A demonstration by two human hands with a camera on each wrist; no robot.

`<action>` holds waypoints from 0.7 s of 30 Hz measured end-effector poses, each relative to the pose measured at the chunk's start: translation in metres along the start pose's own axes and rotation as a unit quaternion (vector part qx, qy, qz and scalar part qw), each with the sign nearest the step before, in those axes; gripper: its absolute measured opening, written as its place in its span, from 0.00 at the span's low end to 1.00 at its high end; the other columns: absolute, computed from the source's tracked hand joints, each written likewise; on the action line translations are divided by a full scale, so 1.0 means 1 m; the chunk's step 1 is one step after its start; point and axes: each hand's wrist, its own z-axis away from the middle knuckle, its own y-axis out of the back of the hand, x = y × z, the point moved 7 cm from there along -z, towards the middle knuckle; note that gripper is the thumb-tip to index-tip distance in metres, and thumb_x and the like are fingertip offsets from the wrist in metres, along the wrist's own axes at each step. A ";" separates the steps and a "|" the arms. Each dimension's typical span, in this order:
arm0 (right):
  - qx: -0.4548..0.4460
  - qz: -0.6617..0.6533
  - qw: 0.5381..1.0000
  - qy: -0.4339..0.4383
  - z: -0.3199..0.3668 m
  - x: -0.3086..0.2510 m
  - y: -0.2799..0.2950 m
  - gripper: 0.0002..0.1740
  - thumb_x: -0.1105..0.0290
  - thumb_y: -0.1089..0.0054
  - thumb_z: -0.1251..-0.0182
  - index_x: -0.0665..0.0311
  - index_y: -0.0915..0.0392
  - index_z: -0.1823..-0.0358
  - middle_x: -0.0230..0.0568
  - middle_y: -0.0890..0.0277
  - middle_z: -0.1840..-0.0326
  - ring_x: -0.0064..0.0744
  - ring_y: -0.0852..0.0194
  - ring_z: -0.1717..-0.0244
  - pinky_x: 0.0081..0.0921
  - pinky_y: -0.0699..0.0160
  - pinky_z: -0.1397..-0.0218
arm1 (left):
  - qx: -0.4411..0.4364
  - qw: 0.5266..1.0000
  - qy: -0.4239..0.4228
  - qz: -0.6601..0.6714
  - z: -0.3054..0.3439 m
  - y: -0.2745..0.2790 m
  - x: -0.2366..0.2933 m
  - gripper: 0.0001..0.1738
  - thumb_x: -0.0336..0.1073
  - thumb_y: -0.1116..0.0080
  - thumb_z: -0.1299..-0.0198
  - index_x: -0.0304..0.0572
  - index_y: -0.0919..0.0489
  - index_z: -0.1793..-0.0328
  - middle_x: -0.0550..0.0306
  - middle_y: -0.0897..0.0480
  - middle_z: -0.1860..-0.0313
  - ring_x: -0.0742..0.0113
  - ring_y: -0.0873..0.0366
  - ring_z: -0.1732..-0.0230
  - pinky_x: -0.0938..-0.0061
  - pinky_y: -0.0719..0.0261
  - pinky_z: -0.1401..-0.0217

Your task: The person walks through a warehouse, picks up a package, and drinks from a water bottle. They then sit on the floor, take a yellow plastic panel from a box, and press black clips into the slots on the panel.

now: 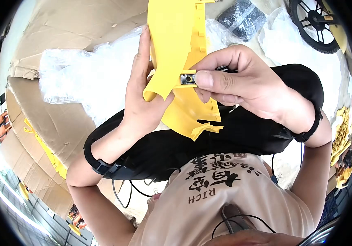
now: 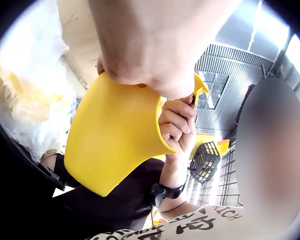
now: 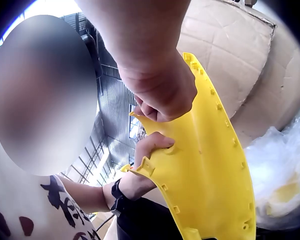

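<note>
A curved yellow plastic panel [image 1: 170,37] with small tabs along its edge is held up above the lap. My left hand [image 1: 141,102] grips its side, index finger stretched along the outside; in the right wrist view the thumb [image 3: 162,141] hooks over onto the inner face. With thumb and fingers, my right hand [image 1: 245,82] pinches a small metal clip [image 1: 188,79] with a round hole, seated at a yellow tab on the panel's edge. The left wrist view shows the panel's smooth outer face [image 2: 115,135], with the right hand's curled fingers [image 2: 175,120] beyond it.
Cardboard sheets [image 1: 61,33] and clear plastic wrapping [image 1: 98,74] lie ahead and to the left. A dark wrapped package [image 1: 241,19] and a black spoked wheel [image 1: 313,24] are at the far right. Another yellow strip [image 1: 47,149] lies on the left cardboard.
</note>
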 end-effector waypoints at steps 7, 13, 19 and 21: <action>0.051 -0.023 0.998 -0.016 -0.005 0.006 0.007 0.20 0.59 0.53 0.24 0.71 0.25 0.50 0.38 0.24 0.66 0.15 0.44 0.78 0.12 0.46 0.78 | 0.003 0.976 0.131 0.172 0.002 -0.002 -0.016 0.49 0.19 0.56 0.51 0.47 0.58 0.19 0.48 0.39 0.30 0.65 0.28 0.41 0.74 0.31 0.38; 0.048 -0.072 0.996 0.000 -0.004 0.003 0.015 0.29 0.56 0.68 0.23 0.77 0.32 0.39 0.43 0.24 0.63 0.19 0.44 0.76 0.16 0.46 0.77 | 0.039 0.973 0.144 0.178 0.002 0.010 -0.023 0.48 0.19 0.56 0.51 0.46 0.54 0.20 0.45 0.39 0.29 0.61 0.31 0.34 0.70 0.32 0.33; 0.024 -0.089 0.995 0.023 0.000 -0.003 0.019 0.21 0.66 0.62 0.26 0.75 0.29 0.43 0.47 0.22 0.61 0.21 0.40 0.73 0.15 0.43 0.74 | 0.042 0.974 0.141 0.172 0.001 0.011 -0.024 0.48 0.20 0.56 0.52 0.47 0.53 0.20 0.46 0.38 0.31 0.61 0.29 0.36 0.69 0.29 0.34; 0.028 -0.063 0.997 0.028 -0.001 -0.004 0.020 0.21 0.66 0.62 0.26 0.75 0.29 0.43 0.47 0.22 0.61 0.21 0.40 0.73 0.15 0.43 0.74 | 0.041 0.973 0.145 0.174 0.000 0.010 -0.022 0.49 0.20 0.56 0.52 0.47 0.53 0.20 0.47 0.32 0.36 0.64 0.25 0.42 0.71 0.27 0.38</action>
